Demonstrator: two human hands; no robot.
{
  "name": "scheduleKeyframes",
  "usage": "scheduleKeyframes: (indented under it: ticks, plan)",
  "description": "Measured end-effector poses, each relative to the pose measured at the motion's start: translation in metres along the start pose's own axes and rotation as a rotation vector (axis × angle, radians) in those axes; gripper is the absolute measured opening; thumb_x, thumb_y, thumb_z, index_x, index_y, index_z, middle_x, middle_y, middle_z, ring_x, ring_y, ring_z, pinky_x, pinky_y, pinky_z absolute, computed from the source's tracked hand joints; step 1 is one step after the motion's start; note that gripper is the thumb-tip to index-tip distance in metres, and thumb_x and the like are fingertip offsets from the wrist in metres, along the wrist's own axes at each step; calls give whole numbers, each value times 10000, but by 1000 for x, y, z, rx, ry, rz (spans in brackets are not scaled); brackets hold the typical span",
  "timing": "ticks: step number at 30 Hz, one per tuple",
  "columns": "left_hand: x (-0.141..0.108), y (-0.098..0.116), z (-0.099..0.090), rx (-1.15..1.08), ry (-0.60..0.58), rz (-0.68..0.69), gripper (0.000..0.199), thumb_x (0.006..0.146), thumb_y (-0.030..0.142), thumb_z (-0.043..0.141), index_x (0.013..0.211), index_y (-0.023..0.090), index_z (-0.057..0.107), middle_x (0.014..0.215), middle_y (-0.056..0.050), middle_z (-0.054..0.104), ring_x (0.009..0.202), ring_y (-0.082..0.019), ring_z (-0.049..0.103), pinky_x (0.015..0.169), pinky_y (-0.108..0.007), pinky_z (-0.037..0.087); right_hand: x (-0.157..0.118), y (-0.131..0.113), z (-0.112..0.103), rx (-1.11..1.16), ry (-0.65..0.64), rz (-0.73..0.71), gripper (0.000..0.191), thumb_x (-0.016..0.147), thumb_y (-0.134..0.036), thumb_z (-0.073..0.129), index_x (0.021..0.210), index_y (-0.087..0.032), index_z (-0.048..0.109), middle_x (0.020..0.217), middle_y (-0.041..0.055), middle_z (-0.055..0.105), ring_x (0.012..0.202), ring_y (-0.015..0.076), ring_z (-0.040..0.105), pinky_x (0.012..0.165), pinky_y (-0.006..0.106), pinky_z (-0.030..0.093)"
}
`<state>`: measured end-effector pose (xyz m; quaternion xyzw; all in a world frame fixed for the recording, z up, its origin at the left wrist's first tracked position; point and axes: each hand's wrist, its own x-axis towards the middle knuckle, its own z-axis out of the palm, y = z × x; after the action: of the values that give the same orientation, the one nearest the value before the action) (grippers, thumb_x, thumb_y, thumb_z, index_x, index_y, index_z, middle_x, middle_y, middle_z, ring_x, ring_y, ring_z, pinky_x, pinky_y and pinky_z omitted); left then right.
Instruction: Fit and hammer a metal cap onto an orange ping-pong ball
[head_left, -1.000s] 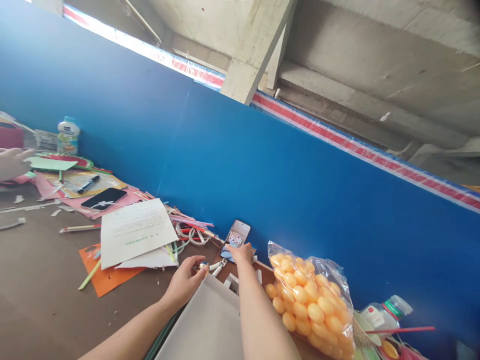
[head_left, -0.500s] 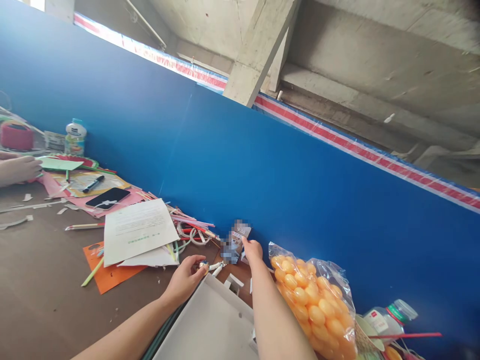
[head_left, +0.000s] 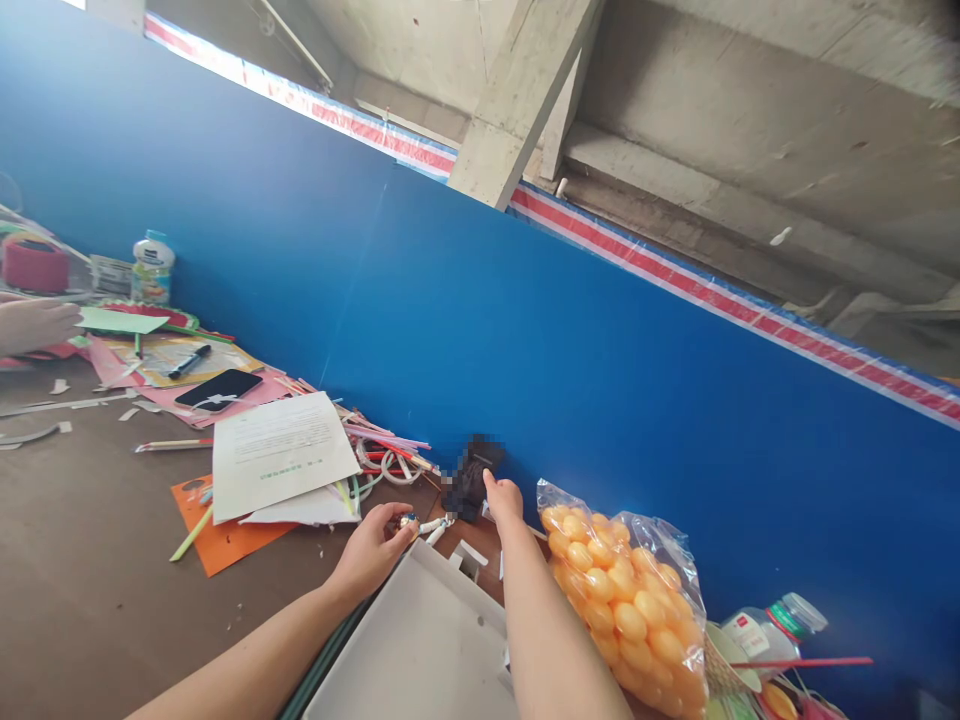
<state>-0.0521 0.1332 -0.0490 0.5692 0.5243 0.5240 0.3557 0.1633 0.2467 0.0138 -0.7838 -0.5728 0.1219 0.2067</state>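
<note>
My right hand (head_left: 505,498) is closed at the right edge of a phone (head_left: 472,485) that stands tilted by the blue wall. The thumb lies over its dark, partly blurred screen; the other fingers are mostly hidden. Curled around a small shiny gold-and-blue piece (head_left: 409,521), my left hand (head_left: 375,548) rests just beyond the corner of a pale grey box-like panel (head_left: 420,640). White jointed-looking parts (head_left: 433,528) extend from the shiny piece toward the phone. What the piece is, I cannot make out.
A clear bag of orange balls (head_left: 622,600) sits right of my right forearm. Leftward lie a printed sheet (head_left: 281,455), orange paper (head_left: 232,545), another phone (head_left: 219,390) and straws (head_left: 390,440). Another person's hand (head_left: 34,325) holds green paper at far left. A blue wall (head_left: 420,330) borders the table.
The phone's screen, lit with 9:38 before, is now dark. Both my hands stay nearly in place; the view has shifted slightly.
</note>
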Motion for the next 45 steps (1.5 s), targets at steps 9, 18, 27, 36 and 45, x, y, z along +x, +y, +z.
scheduleKeyframes:
  ticks: [9, 18, 27, 36, 45]
  plan:
    - [1, 0, 0, -15, 1, -6, 424, 751, 476, 495, 1026, 173, 603, 912, -52, 616, 752, -176, 579, 734, -311, 463, -1, -1, 7, 22, -21, 23, 381, 875, -497, 447, 913, -152, 606, 900, 44, 638, 809, 153, 605, 768, 358, 480]
    - [1, 0, 1, 10, -1, -10, 433, 759, 488, 488, 1033, 172, 596, 972, -62, 616, 723, -166, 575, 720, -299, 457, 2, -4, 22, 52, 10, 71, 396, 849, -484, 506, 1053, -150, 565, 1029, 68, 610, 890, 179, 594, 786, 382, 481]
    - [3, -2, 3, -2, -4, -13, 441, 757, 496, 489, 1036, 170, 589, 950, -61, 610, 717, -169, 571, 718, -309, 456, 2, -9, 27, 28, -8, 126, 353, 855, -426, 526, 1091, -165, 548, 1070, 70, 592, 905, 181, 588, 788, 384, 485]
    - [3, -2, 3, 2, -9, -15, 425, 753, 482, 491, 1026, 172, 591, 950, -60, 610, 745, -179, 576, 735, -317, 456, 2, -10, 30, 41, -21, 133, 356, 862, -428, 515, 1088, -156, 555, 1062, 68, 603, 910, 185, 595, 804, 401, 480]
    - [5, -2, 3, 6, -10, -20, 436, 747, 485, 493, 1031, 172, 600, 964, -62, 620, 740, -177, 582, 725, -310, 459, 5, -4, 31, 53, -40, 113, 363, 853, -437, 525, 1086, -161, 553, 1032, 62, 611, 888, 181, 598, 793, 393, 483]
